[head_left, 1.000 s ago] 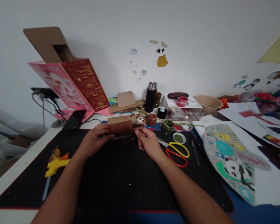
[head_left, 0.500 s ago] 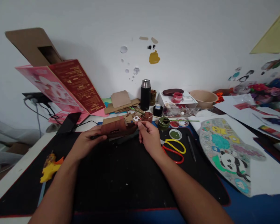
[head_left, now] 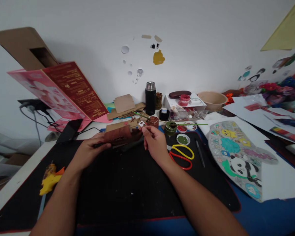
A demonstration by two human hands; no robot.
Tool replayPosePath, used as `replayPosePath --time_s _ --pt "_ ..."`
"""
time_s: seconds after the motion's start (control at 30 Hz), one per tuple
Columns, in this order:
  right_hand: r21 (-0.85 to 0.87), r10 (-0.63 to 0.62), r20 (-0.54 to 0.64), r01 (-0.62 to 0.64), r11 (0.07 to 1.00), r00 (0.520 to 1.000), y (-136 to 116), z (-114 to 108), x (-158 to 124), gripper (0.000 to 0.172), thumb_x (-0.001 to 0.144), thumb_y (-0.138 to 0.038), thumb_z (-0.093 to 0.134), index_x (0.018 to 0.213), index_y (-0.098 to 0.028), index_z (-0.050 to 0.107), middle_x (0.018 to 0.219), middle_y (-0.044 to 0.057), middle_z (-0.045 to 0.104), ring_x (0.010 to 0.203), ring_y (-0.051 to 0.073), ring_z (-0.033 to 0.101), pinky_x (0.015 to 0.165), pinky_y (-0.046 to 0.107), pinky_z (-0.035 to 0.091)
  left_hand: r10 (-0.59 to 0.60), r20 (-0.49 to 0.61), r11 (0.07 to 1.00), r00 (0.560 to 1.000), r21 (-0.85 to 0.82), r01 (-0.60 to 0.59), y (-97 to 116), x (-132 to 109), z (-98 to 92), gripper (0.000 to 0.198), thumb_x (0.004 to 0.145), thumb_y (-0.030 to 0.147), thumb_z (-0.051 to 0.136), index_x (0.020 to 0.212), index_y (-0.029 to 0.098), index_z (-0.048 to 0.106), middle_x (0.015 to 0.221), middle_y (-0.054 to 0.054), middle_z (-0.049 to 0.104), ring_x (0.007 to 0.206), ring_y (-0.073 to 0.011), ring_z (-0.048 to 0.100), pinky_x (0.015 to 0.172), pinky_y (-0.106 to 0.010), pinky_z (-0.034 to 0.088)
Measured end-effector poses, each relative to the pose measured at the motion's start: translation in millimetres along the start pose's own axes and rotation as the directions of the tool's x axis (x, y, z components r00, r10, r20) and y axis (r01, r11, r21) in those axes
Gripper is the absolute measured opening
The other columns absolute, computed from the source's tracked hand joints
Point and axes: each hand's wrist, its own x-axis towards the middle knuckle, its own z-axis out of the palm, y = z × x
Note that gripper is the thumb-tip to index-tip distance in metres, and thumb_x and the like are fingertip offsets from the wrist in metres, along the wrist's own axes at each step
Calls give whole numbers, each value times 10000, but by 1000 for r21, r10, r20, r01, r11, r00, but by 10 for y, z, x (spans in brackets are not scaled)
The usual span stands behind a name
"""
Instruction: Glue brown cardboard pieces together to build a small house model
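A brown-painted cardboard piece (head_left: 118, 136), somewhat boat-shaped with a small cut-out in its side, is held up above the black mat (head_left: 130, 206). My left hand (head_left: 92, 149) grips its left end, thumb along the near side and fingers behind. At the narrow right end, my right hand (head_left: 153, 142) is closed in a pinch; its fingertips partly cover that end. Just behind these fingers are a small white lid with brown marks (head_left: 142, 124) and a jar of brown paint (head_left: 152, 122).
Red-and-yellow-handled scissors (head_left: 182, 155), a black pen (head_left: 200, 152), and a lid of green paint (head_left: 183, 139) lie to the right. A green paint jar (head_left: 170, 129) has a brush across it. Further back stands a black thermos (head_left: 150, 100). A yellow glue gun (head_left: 49, 180) lies left.
The view has turned slightly right, so the surroundings sit a little further left. Both hands keep nearly the same hold on the brown piece.
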Motion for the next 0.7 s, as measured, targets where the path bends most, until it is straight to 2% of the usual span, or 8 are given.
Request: replayPosePath --time_s 0.13,0.3,0.53,0.7 --pt "-8 6 3 -6 1000 1000 8 -2 6 383 932 -567 610 955 -191 682 499 -79 481 409 100 446 398 214 335 16 16 1000 1000 18 -16 -2 3 7 342 825 594 763 921 272 828 1163 -77 785 1115 -320 699 1122 -534 499" --pt "-13 15 68 -14 1000 998 51 21 -10 373 940 -538 620 1022 -181 693 508 -82 497 405 99 456 399 208 341 20 41 999 999 29 -21 0 3 11 385 834 619 753 978 269 827 1194 -85 779 1146 -319 688 1121 -529 492" --pt "-43 103 146 -98 994 984 135 46 -16 387 929 -548 609 1018 -176 670 504 -83 528 377 102 474 374 202 335 94 35 987 995 130 -98 -19 4 113 312 867 573 739 900 273 818 1156 -82 771 1178 -313 669 1095 -471 506" --pt "-100 128 166 -112 989 978 190 57 -14 351 918 -537 631 974 -191 647 469 -94 523 346 105 467 376 206 342 166 78 970 983 167 -177 1 -2 239 262 914 505 691 977 288 823 1145 -85 779 1202 -308 651 1122 -505 481"
